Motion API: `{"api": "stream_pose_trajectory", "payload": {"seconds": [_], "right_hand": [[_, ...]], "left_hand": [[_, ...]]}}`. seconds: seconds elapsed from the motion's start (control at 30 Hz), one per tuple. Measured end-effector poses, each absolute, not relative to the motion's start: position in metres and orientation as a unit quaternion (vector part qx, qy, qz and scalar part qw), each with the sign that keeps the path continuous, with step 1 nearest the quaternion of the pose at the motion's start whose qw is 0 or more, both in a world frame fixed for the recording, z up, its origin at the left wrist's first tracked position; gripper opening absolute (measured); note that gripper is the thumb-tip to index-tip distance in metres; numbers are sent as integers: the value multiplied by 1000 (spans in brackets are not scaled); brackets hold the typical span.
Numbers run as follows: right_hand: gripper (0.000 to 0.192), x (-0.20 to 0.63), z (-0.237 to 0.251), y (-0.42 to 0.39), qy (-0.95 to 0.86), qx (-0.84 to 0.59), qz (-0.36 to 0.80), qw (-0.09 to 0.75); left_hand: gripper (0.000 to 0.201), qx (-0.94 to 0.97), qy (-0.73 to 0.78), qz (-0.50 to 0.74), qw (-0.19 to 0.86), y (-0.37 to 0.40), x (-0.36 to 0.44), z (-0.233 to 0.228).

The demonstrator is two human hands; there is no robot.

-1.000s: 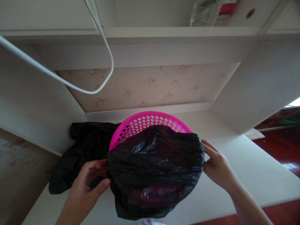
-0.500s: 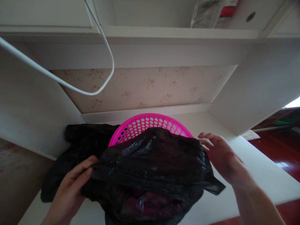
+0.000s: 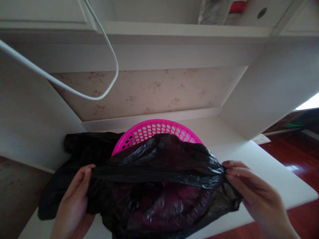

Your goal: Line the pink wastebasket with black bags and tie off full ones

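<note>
A thin black plastic bag [image 3: 159, 162] is draped over a bright pink basket [image 3: 149, 131] with round holes. The basket's back rim shows above the bag, and pink shows dimly through the film at the front. My left hand [image 3: 77, 199] pinches the bag's edge on the left. On the right, my right hand [image 3: 254, 189] grips the other end between thumb and fingers. The edge is stretched taut between both hands, and the bag's mouth gapes toward me below it.
Black fabric [image 3: 87, 152] lies bunched left of the basket on the white tabletop [image 3: 236, 146]. A white cable [image 3: 99, 96] loops down at upper left. Above is a white shelf [image 3: 186, 29] holding a clear package [image 3: 214, 11]. A side panel [image 3: 269, 83] rises at right.
My right hand, loose with fingers apart before, has closed on the bag's edge. The edge is now pulled straight and taut, and the mouth shows wider. The view has shifted slightly.
</note>
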State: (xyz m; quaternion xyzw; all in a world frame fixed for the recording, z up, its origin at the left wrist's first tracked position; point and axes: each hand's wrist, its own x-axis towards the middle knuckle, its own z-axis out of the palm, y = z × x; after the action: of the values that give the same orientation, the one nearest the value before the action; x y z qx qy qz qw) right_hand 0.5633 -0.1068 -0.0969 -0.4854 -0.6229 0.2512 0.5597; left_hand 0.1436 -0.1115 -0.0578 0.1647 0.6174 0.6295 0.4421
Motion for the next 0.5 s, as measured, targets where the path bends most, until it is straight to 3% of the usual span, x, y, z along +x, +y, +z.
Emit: {"api": "stream_pose_trajectory", "payload": {"seconds": [0.03,0.2,0.27,0.4,0.5], "right_hand": [[3,563,-99,-104,-597,-500,258,572],[24,546,-95,-74,-451,-572,310,611],[23,539,-91,-56,-452,-547,299,638],[18,533,-85,-20,-594,-534,187,572],[18,530,-79,0,-637,-528,212,520]], "left_hand": [[61,169,616,632,440,-111,146,-61],[46,295,615,646,343,-91,148,-77],[39,341,607,645,315,-76,147,-77],[41,335,581,634,384,-47,151,-66],[45,299,561,616,465,-31,160,-55]]}}
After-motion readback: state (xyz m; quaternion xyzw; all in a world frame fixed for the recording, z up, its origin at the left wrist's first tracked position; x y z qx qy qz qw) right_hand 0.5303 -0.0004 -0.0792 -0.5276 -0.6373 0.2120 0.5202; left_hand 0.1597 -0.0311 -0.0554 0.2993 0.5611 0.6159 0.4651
